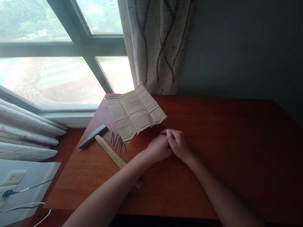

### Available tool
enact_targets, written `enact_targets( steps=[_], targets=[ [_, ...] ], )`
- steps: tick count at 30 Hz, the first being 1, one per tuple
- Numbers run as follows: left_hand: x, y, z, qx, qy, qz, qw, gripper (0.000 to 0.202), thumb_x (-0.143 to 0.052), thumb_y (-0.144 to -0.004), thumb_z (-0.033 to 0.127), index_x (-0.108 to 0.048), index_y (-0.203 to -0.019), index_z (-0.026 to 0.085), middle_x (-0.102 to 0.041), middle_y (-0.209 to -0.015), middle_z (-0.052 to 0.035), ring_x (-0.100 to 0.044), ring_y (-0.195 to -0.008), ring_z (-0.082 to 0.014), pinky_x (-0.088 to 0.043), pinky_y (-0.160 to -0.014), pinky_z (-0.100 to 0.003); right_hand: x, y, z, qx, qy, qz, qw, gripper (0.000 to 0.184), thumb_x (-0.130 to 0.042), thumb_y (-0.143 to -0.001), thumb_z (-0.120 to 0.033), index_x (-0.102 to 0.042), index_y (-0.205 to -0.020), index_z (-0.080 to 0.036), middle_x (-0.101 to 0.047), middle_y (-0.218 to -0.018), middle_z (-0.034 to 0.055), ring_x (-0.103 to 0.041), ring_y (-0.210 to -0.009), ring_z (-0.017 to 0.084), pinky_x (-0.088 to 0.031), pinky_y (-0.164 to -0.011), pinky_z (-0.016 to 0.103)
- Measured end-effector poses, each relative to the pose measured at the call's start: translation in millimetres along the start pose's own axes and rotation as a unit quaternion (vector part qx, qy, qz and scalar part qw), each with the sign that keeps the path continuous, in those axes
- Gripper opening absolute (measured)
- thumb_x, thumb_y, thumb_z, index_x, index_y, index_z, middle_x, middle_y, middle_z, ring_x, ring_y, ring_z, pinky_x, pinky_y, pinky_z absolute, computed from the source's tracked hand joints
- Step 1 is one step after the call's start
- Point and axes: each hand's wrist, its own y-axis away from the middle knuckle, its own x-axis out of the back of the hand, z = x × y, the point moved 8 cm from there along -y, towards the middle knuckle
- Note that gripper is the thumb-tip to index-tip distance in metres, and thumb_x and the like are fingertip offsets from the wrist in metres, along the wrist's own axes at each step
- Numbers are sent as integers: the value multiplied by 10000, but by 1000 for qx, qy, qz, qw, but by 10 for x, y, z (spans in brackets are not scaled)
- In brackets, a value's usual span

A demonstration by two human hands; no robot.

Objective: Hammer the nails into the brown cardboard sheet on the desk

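Note:
Both my hands rest together on the reddish wooden table [218, 141]. My right hand [180, 144] lies folded over my left hand [159, 149], the fingers of both curled closed, with nothing showing in them. Just left of them lies a hammer [103, 142] with a grey head and a wooden handle that runs under my left forearm. Several dark nails [118, 142] lie beside the hammer's handle. A creased piece of cardboard [135, 111], punched with rows of small holes, lies flat behind the nails, just beyond my hands.
A patterned curtain [159, 35] hangs behind the table's far edge. A large window [48, 39] fills the left. Lower left, a white power strip [5, 188] with plugged cables sits below the table's left edge. A dark wall stands behind on the right.

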Motion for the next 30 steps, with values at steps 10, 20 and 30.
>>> enact_targets(
  steps=[10,20,30],
  targets=[
    [0,4,2,-6,-7,5,1000,238,-538,-799,88,-718,-953,116,-762,-977,-151,-717,-891,-263,-550,-737,-310,22,18,-31,9,33,21,999,409,-372,-1013,-308,-743,-869,-214,-770,-877,96,-722,-841,244,-520,-788,361],
    [10,9,29,-8,-3,2,1000,219,-534,-801,87,-710,-929,110,-761,-950,-149,-709,-849,-252,-525,-701,-297,34,43,-33,12,59,28,998,369,-384,-1006,-279,-727,-885,-215,-773,-895,93,-724,-859,245,-524,-800,360],
    [-9,10,4,-11,-2,0,1000,232,-537,-794,89,-718,-936,121,-763,-951,-141,-714,-870,-256,-541,-718,-297,31,42,-48,23,55,27,998,349,-397,-994,-248,-721,-874,-194,-775,-884,90,-727,-836,229,-514,-780,335]
  ],
)
